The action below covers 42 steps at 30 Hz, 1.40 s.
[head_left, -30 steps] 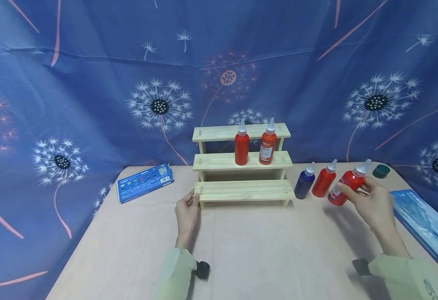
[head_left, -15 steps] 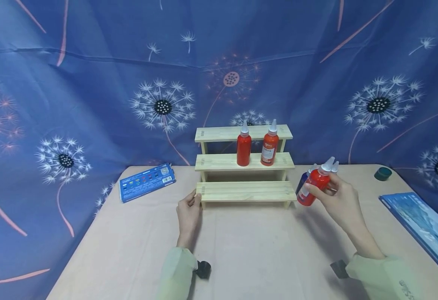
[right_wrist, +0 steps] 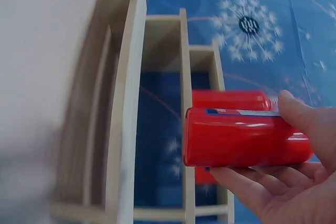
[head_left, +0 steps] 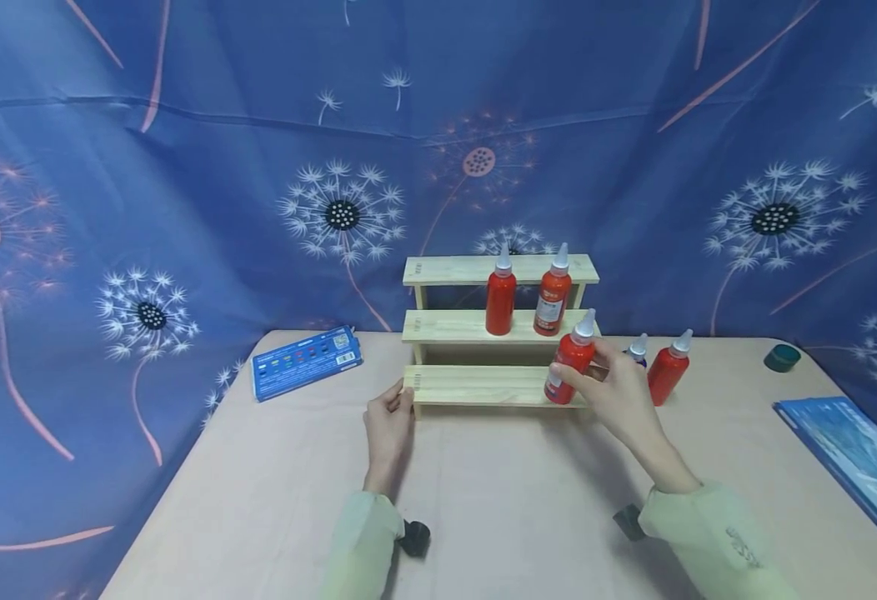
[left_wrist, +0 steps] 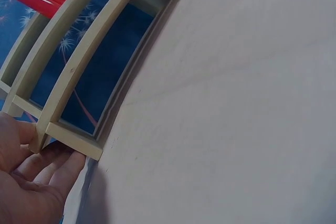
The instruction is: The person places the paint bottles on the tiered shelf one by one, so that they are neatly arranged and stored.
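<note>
My right hand (head_left: pixel 620 392) grips a red squeeze bottle (head_left: pixel 575 353) with a pointed silver-white cap, over the right end of the lowest step. In the right wrist view that bottle (right_wrist: pixel 239 139) lies between thumb and fingers, its base toward the wooden step rack (right_wrist: pixel 126 103). My left hand (head_left: pixel 389 425) holds the left end of the rack's lowest step (head_left: pixel 476 385); in the left wrist view its thumb and fingers pinch the wooden end (left_wrist: pixel 73 139). Two more red bottles, one plain (head_left: pixel 500 302) and one with its label showing (head_left: pixel 552 303), stand upright on the middle step.
Right of the rack stand a red bottle (head_left: pixel 668 368) and a blue bottle (head_left: pixel 637 348), the latter mostly hidden by my right hand. A blue box (head_left: pixel 307 363) lies left. A dark green lid-like object (head_left: pixel 782 358) and a flat blue pack (head_left: pixel 854 467) lie right.
My right hand has carried the red bottle leftward, from beyond the standing bottles to over the lowest step. My left hand keeps its hold on the rack. The head view has shifted slightly.
</note>
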Each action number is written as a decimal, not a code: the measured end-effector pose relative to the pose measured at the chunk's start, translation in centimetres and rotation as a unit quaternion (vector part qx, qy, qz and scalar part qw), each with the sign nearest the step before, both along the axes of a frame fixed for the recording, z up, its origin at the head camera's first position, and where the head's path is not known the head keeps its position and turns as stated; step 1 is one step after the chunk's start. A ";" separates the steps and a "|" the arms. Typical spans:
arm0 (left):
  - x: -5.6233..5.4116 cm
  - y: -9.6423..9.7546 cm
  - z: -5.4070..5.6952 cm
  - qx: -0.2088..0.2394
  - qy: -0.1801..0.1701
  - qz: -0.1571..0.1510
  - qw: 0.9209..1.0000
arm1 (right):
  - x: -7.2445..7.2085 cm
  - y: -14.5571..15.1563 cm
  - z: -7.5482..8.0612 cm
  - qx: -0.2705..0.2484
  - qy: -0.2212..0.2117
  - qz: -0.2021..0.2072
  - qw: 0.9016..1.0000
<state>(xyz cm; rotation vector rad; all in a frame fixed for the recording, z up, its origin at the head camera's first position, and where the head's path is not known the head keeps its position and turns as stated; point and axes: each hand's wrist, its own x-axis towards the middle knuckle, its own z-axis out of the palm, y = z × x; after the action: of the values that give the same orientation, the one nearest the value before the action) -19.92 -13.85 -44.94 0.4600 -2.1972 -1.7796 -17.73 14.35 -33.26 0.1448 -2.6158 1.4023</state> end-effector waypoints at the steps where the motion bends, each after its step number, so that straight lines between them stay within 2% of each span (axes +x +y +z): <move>1: 0.0 0.0 0.0 -0.001 0.002 -0.001 1.000 | -0.2 -0.4 0.1 -0.005 -0.004 0.007 1.000; 13: -0.1 0.0 -0.1 -0.006 0.010 0.002 1.000 | -2.7 -5.0 0.2 -0.055 0.017 0.056 0.997; 26: -0.1 -0.1 -0.3 -0.025 0.012 0.003 1.000 | -5.1 -9.2 1.1 -0.044 0.058 0.075 0.995; 33: 0.0 -0.3 -0.4 -0.029 0.019 0.008 0.999 | -6.2 -10.7 1.5 -0.042 0.041 0.084 0.995; 36: 0.0 -0.3 -0.3 -0.024 0.017 0.007 1.000 | -6.7 -11.3 1.4 -0.035 0.040 0.076 0.996; 42: -0.1 -0.1 -0.1 -0.020 0.010 0.005 1.000 | -7.7 -12.0 1.3 -0.027 0.067 0.068 0.995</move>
<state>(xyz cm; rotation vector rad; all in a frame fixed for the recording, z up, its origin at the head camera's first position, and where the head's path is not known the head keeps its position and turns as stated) -19.98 -13.90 -45.03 0.4420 -2.2074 -1.7241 -25.46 2.30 -31.99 0.4038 -2.4968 1.4502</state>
